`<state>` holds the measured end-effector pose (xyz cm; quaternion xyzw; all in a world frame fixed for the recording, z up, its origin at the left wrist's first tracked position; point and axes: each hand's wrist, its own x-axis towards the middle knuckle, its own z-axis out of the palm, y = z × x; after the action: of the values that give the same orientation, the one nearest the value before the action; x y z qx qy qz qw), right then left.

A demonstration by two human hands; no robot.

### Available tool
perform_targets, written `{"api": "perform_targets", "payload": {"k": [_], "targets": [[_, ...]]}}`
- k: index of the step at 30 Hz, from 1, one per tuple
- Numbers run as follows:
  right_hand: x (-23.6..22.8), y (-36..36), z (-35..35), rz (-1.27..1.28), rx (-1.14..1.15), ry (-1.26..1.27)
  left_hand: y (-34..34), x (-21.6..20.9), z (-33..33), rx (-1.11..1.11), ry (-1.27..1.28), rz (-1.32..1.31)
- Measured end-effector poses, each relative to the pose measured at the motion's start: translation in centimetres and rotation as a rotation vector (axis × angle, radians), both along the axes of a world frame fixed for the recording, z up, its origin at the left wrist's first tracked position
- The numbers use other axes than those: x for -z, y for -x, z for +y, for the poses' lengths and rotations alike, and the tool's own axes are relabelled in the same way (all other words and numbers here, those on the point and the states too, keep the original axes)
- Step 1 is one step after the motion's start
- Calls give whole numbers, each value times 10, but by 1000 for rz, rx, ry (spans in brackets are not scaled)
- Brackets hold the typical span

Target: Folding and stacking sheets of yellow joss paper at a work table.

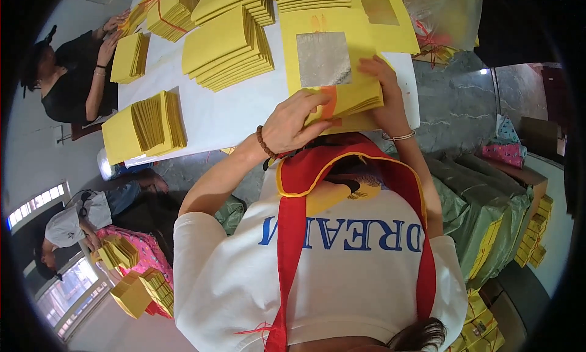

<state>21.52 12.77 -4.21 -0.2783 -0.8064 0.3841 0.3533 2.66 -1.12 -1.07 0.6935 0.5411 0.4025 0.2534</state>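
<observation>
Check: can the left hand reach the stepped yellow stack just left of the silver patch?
Likely yes: only white tabletop shows between the left hand and the stepped yellow stack, though it would first have to leave the yellow bundle.

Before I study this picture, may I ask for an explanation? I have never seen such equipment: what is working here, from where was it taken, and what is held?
There is no machine here, only a person's two bare hands. The picture comes from the left of two wide fisheye cameras worn on the head and looking down, so straight edges bend near the rim.

On the white table lie several yellow paper stacks. At its near side, the left hand, below a brown bead bracelet, has its fingers by an orange strip. The right hand touches the right side of the yellow pile there. How firmly either hand grips, I cannot tell. Another person in black handles yellow paper at the left.
</observation>
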Motion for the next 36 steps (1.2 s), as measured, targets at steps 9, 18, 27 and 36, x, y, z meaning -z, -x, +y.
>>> {"api": "perform_targets", "payload": {"k": [9,18,27,36], "targets": [[8,-2,8,109,-36,322,23,13,-1,-165,-294,203],[3,-6,10,169,-25,361,26,22,33,-248,-243,276],[5,-7,9,99,-8,247,25,29,40,-225,-196,215],[-20,-9,7,115,-21,223,26,8,39,-239,-342,395]]}}
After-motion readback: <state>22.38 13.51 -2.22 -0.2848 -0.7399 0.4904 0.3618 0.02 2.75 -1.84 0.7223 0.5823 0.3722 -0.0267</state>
